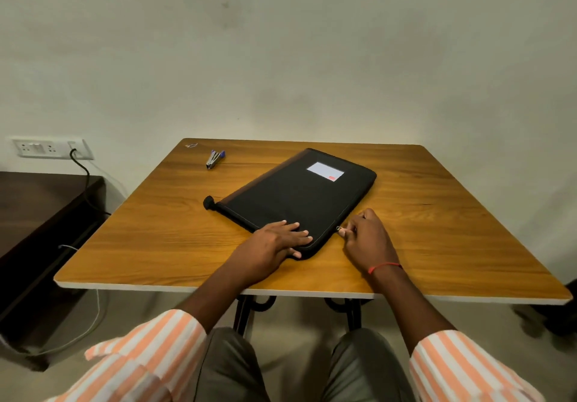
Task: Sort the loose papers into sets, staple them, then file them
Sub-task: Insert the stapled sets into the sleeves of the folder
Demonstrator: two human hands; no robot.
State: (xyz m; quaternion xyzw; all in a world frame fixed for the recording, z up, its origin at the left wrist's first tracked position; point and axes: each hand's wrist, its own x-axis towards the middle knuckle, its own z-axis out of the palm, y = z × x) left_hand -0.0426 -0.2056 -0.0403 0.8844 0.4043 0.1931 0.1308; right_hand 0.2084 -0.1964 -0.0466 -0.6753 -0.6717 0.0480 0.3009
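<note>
A black zippered file folder (296, 194) with a white label lies slanted on the wooden table (437, 214). My left hand (274, 241) lies flat with straight fingers on the folder's near corner. My right hand (365, 239) is curled beside the folder's right edge and pinches the small metal zipper pull (339, 230). A blue and silver stapler (214, 158) lies at the table's far left, apart from both hands. No loose papers are in view.
A tiny object (191, 145) lies at the table's far left corner. A dark low cabinet (40, 230) stands left of the table, under a wall socket (51, 148) with a black cable. The wall is just behind the table.
</note>
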